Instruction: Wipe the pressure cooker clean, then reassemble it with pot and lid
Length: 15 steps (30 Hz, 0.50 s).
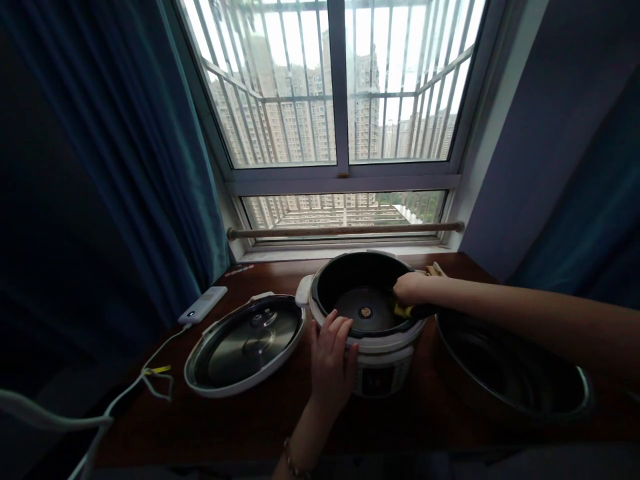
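A white electric pressure cooker stands on the table, open at the top. Its dark inside shows a round centre piece on the bottom. My left hand grips its front left rim, fingers laid over the edge. My right hand reaches inside at the right wall, closed on a yellow cloth, most of it hidden by the hand. Left of the cooker lies its round lid, the metal inner side facing up. A dark round pot sits to the right, partly under my right forearm.
A white power bank with a white cable lies at the table's left edge. Behind the brown table are a barred window and a horizontal rail. Blue curtains hang on both sides.
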Motion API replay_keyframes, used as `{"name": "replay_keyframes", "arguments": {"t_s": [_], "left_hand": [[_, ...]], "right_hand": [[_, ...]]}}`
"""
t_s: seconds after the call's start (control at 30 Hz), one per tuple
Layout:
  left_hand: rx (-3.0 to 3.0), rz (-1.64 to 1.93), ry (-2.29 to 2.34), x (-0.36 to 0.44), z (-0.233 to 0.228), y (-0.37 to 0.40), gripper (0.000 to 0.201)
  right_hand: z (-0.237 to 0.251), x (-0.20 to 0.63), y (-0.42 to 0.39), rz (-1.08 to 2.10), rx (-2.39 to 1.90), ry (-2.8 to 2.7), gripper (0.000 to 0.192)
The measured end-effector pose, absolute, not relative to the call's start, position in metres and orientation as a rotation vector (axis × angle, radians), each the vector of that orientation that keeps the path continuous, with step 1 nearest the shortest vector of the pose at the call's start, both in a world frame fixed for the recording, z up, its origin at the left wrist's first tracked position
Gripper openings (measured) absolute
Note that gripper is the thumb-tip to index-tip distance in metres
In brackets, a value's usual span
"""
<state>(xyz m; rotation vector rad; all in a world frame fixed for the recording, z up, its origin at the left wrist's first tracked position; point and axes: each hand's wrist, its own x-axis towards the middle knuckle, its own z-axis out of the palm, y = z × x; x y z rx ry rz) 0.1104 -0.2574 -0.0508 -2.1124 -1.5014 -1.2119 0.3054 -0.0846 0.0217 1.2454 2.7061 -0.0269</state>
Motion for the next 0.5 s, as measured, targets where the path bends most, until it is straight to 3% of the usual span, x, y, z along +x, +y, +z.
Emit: {"name": "replay_keyframes", "arguments": {"t_s": [0.33,0.5], "left_hand": [[-2.112,-1.187,-1.519,0.11,-0.05,-0.258,0.034],[-2.096,-1.199,-1.505,0.111,-0.051,-0.257,0.034]], "right_hand": [[0.044,0.264,-0.133,-0.722,0.869,2.402,0.041],[0.051,0.266,-0.135,-1.184,0.807,2.291,0.03]]}}
